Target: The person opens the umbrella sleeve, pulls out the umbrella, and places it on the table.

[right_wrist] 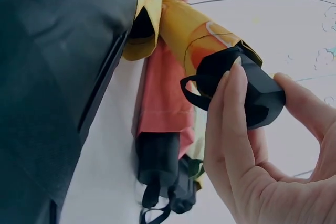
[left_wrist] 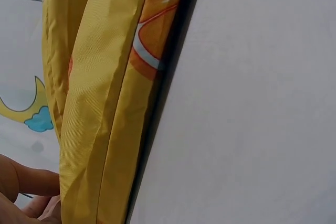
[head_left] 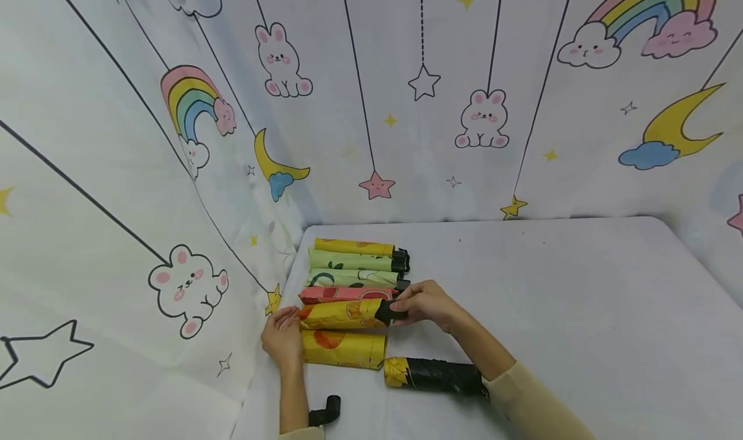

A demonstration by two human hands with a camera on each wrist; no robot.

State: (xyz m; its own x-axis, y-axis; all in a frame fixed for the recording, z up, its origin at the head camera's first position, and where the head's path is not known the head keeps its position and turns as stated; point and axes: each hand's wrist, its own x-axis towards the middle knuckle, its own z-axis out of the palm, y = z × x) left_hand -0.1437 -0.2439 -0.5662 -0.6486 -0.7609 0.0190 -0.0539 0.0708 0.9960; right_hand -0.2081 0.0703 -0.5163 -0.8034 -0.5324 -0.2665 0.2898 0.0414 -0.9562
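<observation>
A slim folded umbrella in yellow fabric printed with orange slices (head_left: pixel 345 314) stretches between the two hands over a white-covered table (head_left: pixel 551 311). The right hand (head_left: pixel 426 306) has its thumb and fingers clamped on the umbrella's black faceted handle (right_wrist: pixel 262 95), from which a black loop strap hangs. The left hand (head_left: pixel 282 337) pinches the opposite end with bent fingers. Behind it, a pinkish-red printed umbrella (head_left: pixel 342 293), two pale green ones (head_left: pixel 351 269) and another yellow one (head_left: pixel 354 247) lie side by side, black handles to the right. In front lies a flat yellow fabric sleeve (head_left: pixel 342 350); its dark mouth makes its contents hard to judge. A black umbrella with a yellow-patterned end (head_left: pixel 444 376) lies near the right forearm.
</observation>
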